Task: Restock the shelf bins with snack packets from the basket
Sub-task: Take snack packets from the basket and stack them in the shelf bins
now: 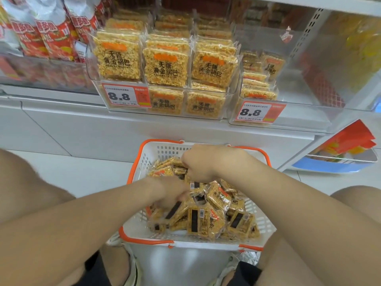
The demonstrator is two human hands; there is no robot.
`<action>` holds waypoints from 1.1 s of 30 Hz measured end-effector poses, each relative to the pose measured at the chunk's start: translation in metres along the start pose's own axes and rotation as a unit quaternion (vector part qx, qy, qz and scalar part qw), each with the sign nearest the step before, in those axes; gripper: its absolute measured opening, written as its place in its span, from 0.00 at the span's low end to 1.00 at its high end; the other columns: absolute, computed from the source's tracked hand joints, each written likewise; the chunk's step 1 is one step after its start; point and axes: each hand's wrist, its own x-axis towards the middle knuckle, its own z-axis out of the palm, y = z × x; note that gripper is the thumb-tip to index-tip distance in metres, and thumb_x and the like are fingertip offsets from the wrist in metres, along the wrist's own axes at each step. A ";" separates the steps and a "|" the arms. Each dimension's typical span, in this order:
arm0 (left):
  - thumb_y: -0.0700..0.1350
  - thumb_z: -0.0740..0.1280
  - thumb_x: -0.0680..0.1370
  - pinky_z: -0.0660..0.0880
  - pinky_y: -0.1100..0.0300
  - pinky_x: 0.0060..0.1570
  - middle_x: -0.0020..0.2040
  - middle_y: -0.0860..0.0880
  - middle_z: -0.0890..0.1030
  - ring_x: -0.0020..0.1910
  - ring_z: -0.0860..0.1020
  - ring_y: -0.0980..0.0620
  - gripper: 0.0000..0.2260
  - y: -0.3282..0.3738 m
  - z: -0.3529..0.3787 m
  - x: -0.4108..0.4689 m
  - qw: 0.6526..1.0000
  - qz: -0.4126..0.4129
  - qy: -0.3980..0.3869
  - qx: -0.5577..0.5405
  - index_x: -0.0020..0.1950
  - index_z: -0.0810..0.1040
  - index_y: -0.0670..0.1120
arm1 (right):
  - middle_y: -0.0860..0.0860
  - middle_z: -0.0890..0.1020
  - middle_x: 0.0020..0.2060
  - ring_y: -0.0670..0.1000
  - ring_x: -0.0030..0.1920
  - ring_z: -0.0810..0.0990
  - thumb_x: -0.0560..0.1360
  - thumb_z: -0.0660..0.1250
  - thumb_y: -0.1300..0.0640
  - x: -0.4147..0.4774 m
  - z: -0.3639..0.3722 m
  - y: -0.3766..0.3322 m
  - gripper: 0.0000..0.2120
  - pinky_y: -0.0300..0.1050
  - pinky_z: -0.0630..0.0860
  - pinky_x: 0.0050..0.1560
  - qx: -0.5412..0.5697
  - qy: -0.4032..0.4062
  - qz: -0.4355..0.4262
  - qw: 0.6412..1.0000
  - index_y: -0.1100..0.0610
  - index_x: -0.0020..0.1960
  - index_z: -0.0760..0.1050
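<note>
Right hand (199, 164): fingers curled tight, gripping into the far end of the pile of yellow clear-wrapped snack packets (208, 215), with one barcode packet poking out under the palm. Left hand (172, 196): motion-blurred, down in the middle of the same pile, touching packets; can't tell if it's open or gripping.

All the loose packets sit heaped in a white perforated plastic basket with orange rim and handles (144, 159). The basket is on the pale tiled floor (82, 172), between the person's bare knees and close against the white shelf base (82, 129).

Above is a clear plastic shelf bin (233, 87) full of the same packets, standing upright in rows. A second clear bin (309, 112) to its right holds a short stack at its left end. Orange-and-white price tags reading 8.8 (123, 97) are on both bin fronts. Red snack bags (51, 36) are in the bin at the far left. A blue-and-red display tray (338, 162) is low on the right.
</note>
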 end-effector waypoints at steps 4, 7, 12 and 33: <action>0.38 0.64 0.78 0.86 0.47 0.48 0.58 0.49 0.79 0.41 0.87 0.47 0.18 0.001 -0.044 -0.017 0.955 -0.006 0.117 -0.274 0.67 0.74 0.51 | 0.51 0.74 0.37 0.53 0.37 0.76 0.80 0.63 0.63 -0.009 -0.013 0.012 0.07 0.44 0.69 0.31 0.010 0.017 0.016 1.000 0.57 0.43 0.71; 0.37 0.65 0.82 0.86 0.46 0.45 0.49 0.43 0.87 0.42 0.88 0.43 0.10 0.009 -0.064 -0.035 0.827 -0.013 0.217 -0.518 0.59 0.84 0.43 | 0.51 0.76 0.34 0.57 0.41 0.80 0.79 0.68 0.54 -0.014 -0.018 0.022 0.14 0.51 0.77 0.38 0.036 0.032 0.016 0.999 0.55 0.38 0.70; 0.41 0.68 0.83 0.86 0.53 0.42 0.51 0.38 0.87 0.40 0.87 0.47 0.13 0.017 -0.083 -0.062 0.690 -0.023 0.204 -0.694 0.63 0.81 0.34 | 0.48 0.77 0.34 0.49 0.38 0.77 0.71 0.76 0.37 -0.028 -0.026 0.027 0.20 0.48 0.76 0.35 0.072 0.137 0.006 0.988 0.53 0.41 0.75; 0.50 0.58 0.88 0.74 0.51 0.53 0.48 0.53 0.81 0.49 0.78 0.53 0.14 0.013 -0.130 -0.109 0.683 0.027 0.651 -0.329 0.55 0.83 0.49 | 0.42 0.84 0.52 0.56 0.57 0.79 0.83 0.65 0.47 -0.066 -0.079 0.071 0.12 0.60 0.72 0.64 0.152 0.463 0.105 0.867 0.43 0.65 0.78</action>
